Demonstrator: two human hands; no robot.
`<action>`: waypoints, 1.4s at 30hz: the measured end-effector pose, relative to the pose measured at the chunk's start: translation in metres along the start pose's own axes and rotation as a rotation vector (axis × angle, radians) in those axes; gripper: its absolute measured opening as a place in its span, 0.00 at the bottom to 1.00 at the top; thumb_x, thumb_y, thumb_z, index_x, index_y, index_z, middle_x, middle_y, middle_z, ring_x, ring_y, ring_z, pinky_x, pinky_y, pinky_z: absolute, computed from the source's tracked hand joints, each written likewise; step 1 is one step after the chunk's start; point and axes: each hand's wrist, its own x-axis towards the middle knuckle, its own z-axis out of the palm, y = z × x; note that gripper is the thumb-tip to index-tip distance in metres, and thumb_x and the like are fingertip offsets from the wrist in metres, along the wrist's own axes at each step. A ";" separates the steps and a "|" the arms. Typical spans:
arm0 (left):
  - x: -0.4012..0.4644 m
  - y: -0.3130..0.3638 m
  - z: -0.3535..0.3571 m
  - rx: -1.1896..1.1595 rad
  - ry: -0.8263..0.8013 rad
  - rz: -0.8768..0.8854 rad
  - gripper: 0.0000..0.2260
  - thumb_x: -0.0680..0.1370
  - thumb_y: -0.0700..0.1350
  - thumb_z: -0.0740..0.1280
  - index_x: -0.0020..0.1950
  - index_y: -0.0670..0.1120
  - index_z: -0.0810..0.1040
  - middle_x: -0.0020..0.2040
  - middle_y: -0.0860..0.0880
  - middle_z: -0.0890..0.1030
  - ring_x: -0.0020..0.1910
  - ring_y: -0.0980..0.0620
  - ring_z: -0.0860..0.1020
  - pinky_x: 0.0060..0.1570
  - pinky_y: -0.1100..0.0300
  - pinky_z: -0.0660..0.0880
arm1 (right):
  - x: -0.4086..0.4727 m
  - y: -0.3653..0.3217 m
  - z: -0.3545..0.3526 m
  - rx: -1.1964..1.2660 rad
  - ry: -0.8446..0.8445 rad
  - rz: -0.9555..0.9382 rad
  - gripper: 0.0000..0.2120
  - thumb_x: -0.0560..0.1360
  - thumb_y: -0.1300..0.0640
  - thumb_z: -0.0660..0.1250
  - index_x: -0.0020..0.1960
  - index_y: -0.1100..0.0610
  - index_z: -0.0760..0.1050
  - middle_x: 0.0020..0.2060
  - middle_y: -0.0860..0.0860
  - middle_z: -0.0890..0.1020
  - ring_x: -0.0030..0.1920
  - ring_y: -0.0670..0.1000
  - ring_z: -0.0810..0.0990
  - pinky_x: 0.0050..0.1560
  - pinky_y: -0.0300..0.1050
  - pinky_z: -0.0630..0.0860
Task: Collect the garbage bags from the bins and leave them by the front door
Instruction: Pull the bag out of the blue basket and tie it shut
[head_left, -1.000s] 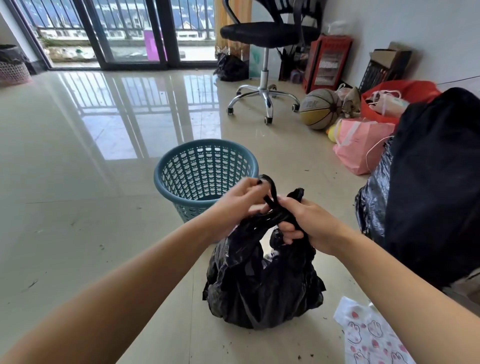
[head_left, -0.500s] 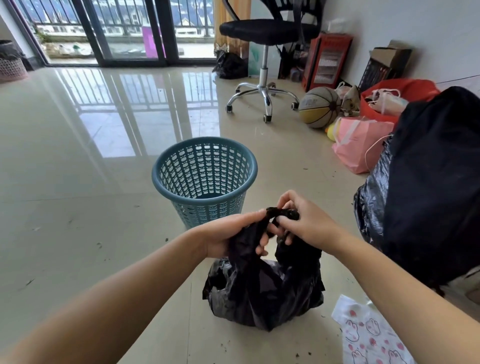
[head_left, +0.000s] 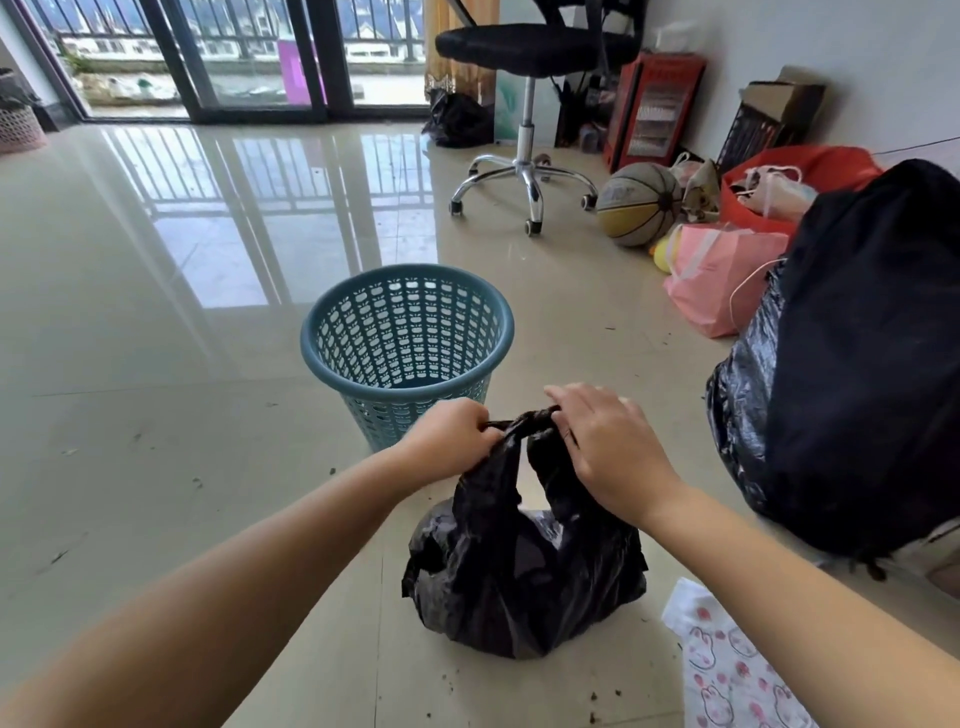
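Note:
A full black garbage bag (head_left: 524, 577) sits on the tiled floor just in front of me. My left hand (head_left: 449, 436) and my right hand (head_left: 608, 447) each grip one of its two handles, which cross in a twist between my fingers above the bag. Behind the bag stands a blue perforated plastic bin (head_left: 408, 348), upright with no liner in it. A second black bag (head_left: 457, 122) lies far back by the curtain near the balcony door.
A large black bag and dark bundle (head_left: 852, 374) fill the right side. Pink bag (head_left: 719, 280), basketball (head_left: 639, 203) and red bag (head_left: 774, 182) line the right wall. An office chair (head_left: 524, 104) stands behind. A pink bin (head_left: 18, 130) is far left. A printed cloth (head_left: 732, 675) lies at lower right.
My hands have pulled the bag's two handles across each other and lowered slightly; the loose ends that stuck up a second ago are now drawn into a tight twist between my hands.

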 end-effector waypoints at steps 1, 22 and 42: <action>0.002 -0.009 -0.001 0.181 0.028 0.006 0.14 0.76 0.45 0.61 0.29 0.47 0.68 0.28 0.51 0.72 0.28 0.54 0.70 0.26 0.61 0.64 | 0.000 0.007 0.002 -0.018 0.010 0.046 0.16 0.81 0.53 0.53 0.66 0.55 0.70 0.61 0.50 0.77 0.63 0.53 0.72 0.62 0.49 0.64; -0.014 -0.184 -0.012 0.266 0.022 -0.563 0.07 0.77 0.41 0.59 0.44 0.41 0.74 0.43 0.42 0.81 0.36 0.45 0.78 0.33 0.60 0.74 | -0.045 0.093 0.054 0.034 -0.592 0.633 0.11 0.81 0.57 0.54 0.46 0.59 0.73 0.41 0.59 0.79 0.43 0.59 0.79 0.42 0.50 0.74; -0.008 -0.001 -0.014 -0.322 -0.266 0.243 0.18 0.76 0.44 0.66 0.65 0.53 0.70 0.50 0.53 0.78 0.47 0.58 0.79 0.48 0.65 0.76 | 0.022 -0.017 -0.009 0.974 -0.582 0.190 0.12 0.73 0.46 0.68 0.42 0.55 0.79 0.25 0.46 0.75 0.29 0.45 0.74 0.40 0.39 0.73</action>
